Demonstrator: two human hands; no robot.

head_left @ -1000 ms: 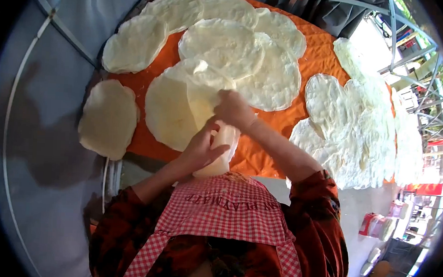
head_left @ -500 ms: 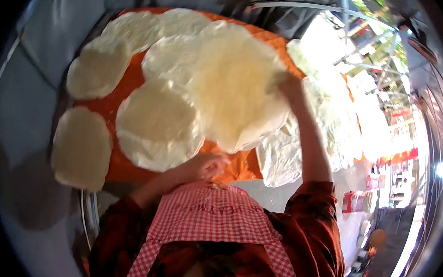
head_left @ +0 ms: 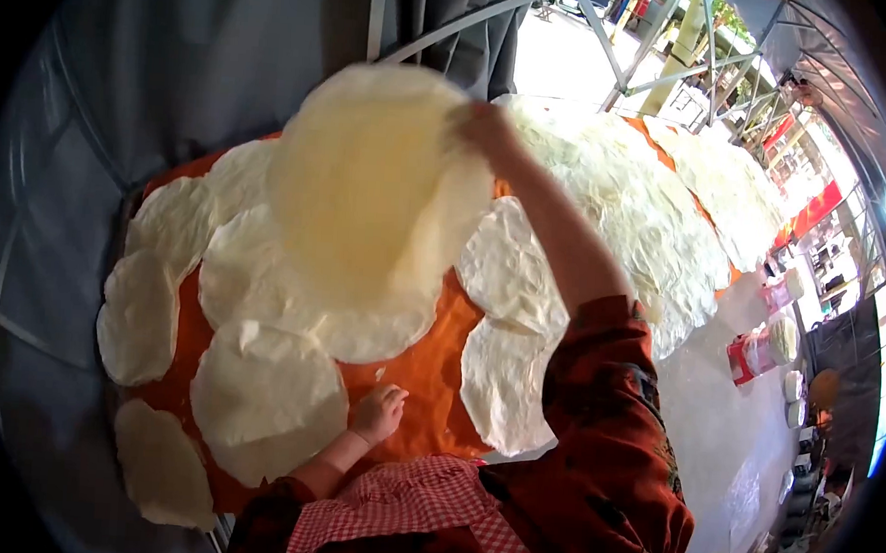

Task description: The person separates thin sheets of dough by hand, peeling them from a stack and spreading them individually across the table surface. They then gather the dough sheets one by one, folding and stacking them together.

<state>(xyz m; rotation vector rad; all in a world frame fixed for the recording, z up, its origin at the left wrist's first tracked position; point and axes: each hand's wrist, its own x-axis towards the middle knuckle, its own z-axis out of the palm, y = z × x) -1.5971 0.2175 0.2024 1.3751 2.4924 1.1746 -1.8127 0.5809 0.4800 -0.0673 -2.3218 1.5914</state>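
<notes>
Sheet (head_left: 367,187): pale, round and thin, up in the air over the orange-topped bench (head_left: 423,366), its outline blurred; from my view it covers part of the middle rounds (head_left: 238,271).
Right hand (head_left: 481,133): closed on the sheet's right-hand edge, arm stretched forward; the fingers are too smeared for me to tell one from another.
Left hand (head_left: 380,414): low at the near side of the bench, well apart from the sheet, fingers curled narrow; I cannot tell whether anything sits between the fingertips.
Edge hold: I would spread the fingers along more of the rim, since a single pinch loads one spot and something this thin probably tears there.
Lower right of the sheet: a paler strip slants down it, perhaps a fold; I would bring the left hand up flat to support that side.
Neighbours: the near round (head_left: 271,403) lies just beside the left hand, with the right-hand rounds (head_left: 507,400) across a strip of orange; I would keep the hanging rim off both, as layers may cling.
Sleeve (head_left: 607,395): it overlaps the right-hand rounds in my view, contact unclear; I would keep that elbow high.
Curtain (head_left: 214,54): dark, beyond the bench; I would avoid brushing it.
</notes>
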